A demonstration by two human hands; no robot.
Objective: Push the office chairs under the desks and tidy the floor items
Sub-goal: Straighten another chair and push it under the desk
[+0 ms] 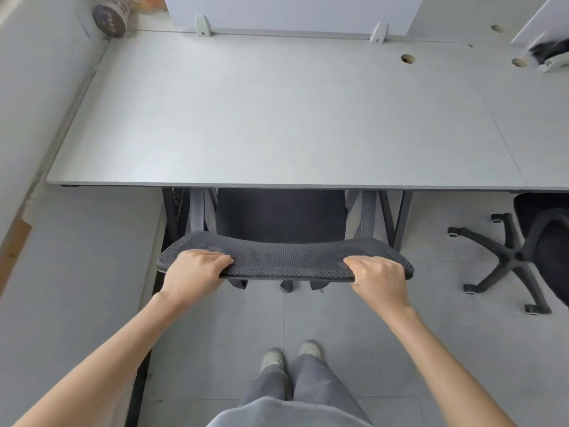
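A black mesh office chair [283,257] stands in front of me, its seat partly under the front edge of the grey desk [277,118]. My left hand [192,272] grips the left end of the backrest's top edge. My right hand [380,277] grips the right end of the same edge. The chair's base is mostly hidden below the backrest. A second black office chair [517,257] stands at the right, its five-star wheeled base out on the floor beside the desk.
A grey side panel [77,272] runs along the left of the chair. On the desk's far side are a white divider [292,10], a round tin [109,18] at the back left and a black-and-white object [551,55] at the back right. My feet [289,357] stand on grey floor tiles.
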